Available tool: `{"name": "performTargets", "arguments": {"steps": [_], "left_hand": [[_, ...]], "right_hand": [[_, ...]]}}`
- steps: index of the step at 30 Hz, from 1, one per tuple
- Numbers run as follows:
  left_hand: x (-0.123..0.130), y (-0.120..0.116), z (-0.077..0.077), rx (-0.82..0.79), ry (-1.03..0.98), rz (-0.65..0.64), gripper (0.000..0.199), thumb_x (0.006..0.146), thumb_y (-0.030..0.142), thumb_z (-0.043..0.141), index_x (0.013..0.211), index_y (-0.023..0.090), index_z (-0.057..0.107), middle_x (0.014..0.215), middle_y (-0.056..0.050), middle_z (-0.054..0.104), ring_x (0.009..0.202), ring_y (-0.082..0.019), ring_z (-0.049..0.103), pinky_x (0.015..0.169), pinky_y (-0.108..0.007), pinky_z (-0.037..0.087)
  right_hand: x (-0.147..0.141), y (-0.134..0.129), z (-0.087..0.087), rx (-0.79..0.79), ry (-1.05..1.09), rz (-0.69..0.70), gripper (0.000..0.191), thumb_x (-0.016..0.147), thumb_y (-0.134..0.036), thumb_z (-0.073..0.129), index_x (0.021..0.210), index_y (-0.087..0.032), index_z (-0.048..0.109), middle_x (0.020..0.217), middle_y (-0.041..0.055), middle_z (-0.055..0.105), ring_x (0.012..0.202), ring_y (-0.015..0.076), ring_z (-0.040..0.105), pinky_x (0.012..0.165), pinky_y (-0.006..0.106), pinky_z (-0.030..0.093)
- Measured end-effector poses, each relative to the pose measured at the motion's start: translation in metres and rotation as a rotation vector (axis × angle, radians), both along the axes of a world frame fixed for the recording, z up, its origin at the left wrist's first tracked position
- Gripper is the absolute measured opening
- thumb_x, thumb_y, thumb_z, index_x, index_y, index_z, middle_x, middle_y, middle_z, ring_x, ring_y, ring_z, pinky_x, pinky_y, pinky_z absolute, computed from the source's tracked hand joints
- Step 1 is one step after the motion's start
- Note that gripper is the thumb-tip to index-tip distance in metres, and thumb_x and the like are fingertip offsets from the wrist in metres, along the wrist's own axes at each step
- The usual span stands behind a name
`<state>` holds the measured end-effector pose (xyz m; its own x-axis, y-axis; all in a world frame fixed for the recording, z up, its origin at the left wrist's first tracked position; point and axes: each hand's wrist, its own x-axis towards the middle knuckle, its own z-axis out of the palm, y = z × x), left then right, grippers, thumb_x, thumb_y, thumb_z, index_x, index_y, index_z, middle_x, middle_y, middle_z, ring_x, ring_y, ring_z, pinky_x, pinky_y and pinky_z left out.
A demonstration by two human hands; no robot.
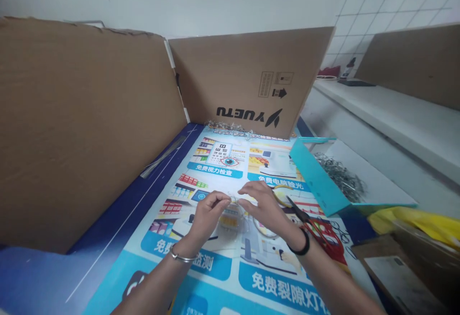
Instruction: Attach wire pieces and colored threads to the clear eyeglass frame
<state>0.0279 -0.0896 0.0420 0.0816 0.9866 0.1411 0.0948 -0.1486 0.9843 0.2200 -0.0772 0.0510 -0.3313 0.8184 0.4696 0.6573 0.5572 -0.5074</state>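
My left hand (210,213), with a silver bangle at its wrist, is closed in a pinch at a thin, wiry piece (233,199) too small to make out well. Just to the right, my right hand (262,204) has its thumb and fingers apart, close to the same piece; a black band circles that wrist. Below and between the hands lies a small clear thing (229,221) with something yellow under or in it. Black-bladed scissors (301,212) with reddish handles rest right of my right hand, beside a yellow ring (283,195).
A printed poster sheet (230,281) covers the table. Cardboard panels (86,128) stand at the left and back. At the right are a teal box (316,176) holding tangled metal wire pieces (345,178), yellow plastic (417,221) and a brown package (391,267). More wire pieces lie along the back.
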Motion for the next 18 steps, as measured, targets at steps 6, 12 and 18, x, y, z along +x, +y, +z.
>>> {"name": "performTargets", "arguments": {"steps": [6,12,18], "left_hand": [[0.006,-0.005,-0.003,-0.002,0.009,-0.051,0.007,0.077,0.025,0.063,0.076,0.019,0.066,0.078,-0.001,0.066,0.076,-0.014,0.060,0.074,-0.025,0.046],[0.004,-0.005,-0.002,-0.043,-0.024,-0.029,0.011,0.080,0.028,0.062,0.085,0.020,0.066,0.084,-0.001,0.066,0.082,-0.014,0.059,0.079,-0.025,0.046],[-0.002,0.002,-0.007,-0.058,-0.119,0.062,0.017,0.083,0.026,0.057,0.098,0.020,0.062,0.093,-0.002,0.065,0.085,-0.014,0.059,0.083,-0.027,0.046]], "right_hand": [[-0.016,-0.007,-0.006,-0.212,0.266,0.087,0.017,0.086,-0.033,0.055,0.076,-0.022,0.063,0.089,0.0035,0.066,0.090,0.0178,0.058,0.085,0.034,0.040],[-0.011,-0.005,-0.002,-0.371,0.442,0.060,0.017,0.083,-0.031,0.054,0.070,-0.020,0.057,0.092,0.0039,0.063,0.092,0.0180,0.056,0.085,0.032,0.040],[0.003,-0.003,0.003,-0.603,0.552,0.000,0.021,0.081,-0.039,0.055,0.074,-0.020,0.057,0.091,0.0030,0.063,0.084,0.0170,0.056,0.074,0.029,0.041]]}}
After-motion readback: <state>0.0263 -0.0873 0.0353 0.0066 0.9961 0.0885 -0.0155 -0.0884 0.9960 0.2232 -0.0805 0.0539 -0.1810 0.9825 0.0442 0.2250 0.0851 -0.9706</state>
